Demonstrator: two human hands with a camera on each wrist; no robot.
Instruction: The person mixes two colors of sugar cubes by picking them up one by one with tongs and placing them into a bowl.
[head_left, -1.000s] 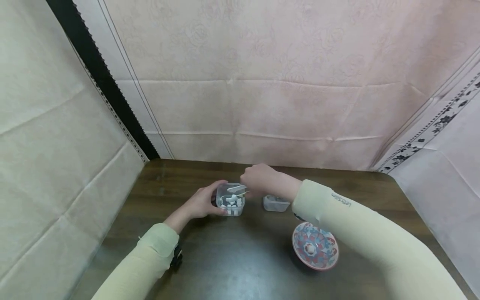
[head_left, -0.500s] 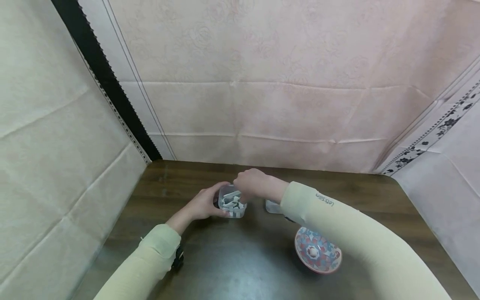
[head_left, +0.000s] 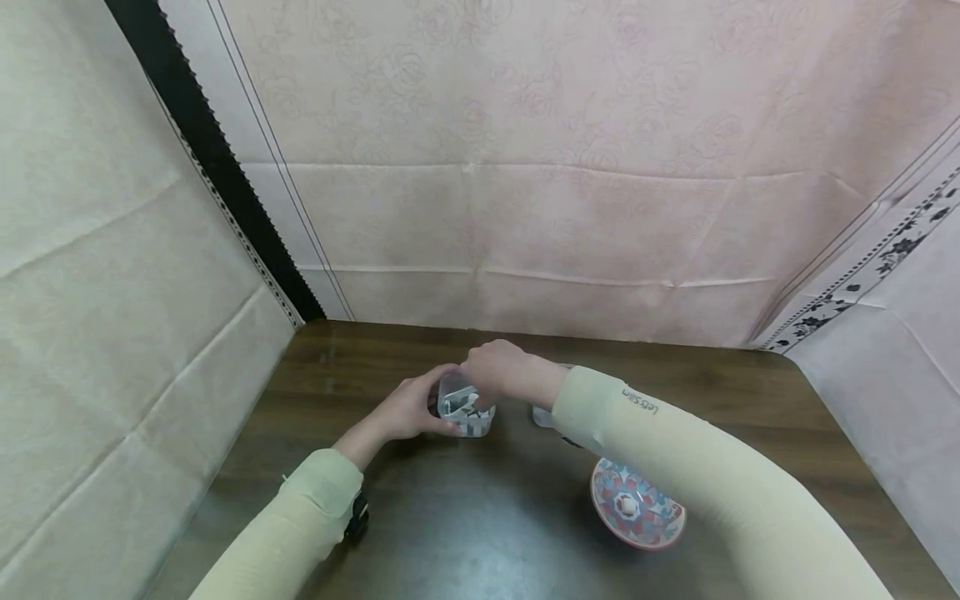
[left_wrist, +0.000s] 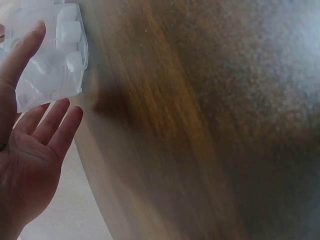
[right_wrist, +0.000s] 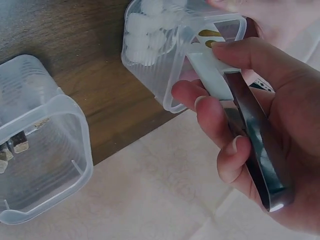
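My left hand (head_left: 408, 408) grips a clear plastic container (head_left: 474, 428) from its left side, the thumb on the near side. In the left wrist view, that hand (left_wrist: 32, 165) has its thumb across the container (left_wrist: 52, 82). White pieces (right_wrist: 145, 37) lie inside, seen in the right wrist view. My right hand (head_left: 506, 371) is over the container's right side. It (right_wrist: 295, 110) holds metal tongs (right_wrist: 260, 150) with pale end parts (right_wrist: 207, 72), which reach to the container's opening. What the tips touch is hidden.
A second clear container (right_wrist: 55, 182) with a few dark and tan pieces (right_wrist: 19, 142) stands right of the first, partly behind my right arm. A patterned bowl (head_left: 637, 508) with a white piece in it sits nearer, under the right sleeve. Cloth hangs behind the table (head_left: 450, 533).
My right hand has moved left and slightly down, from beside the container to over its right part. The left hand keeps its grip; the view has shifted slightly.
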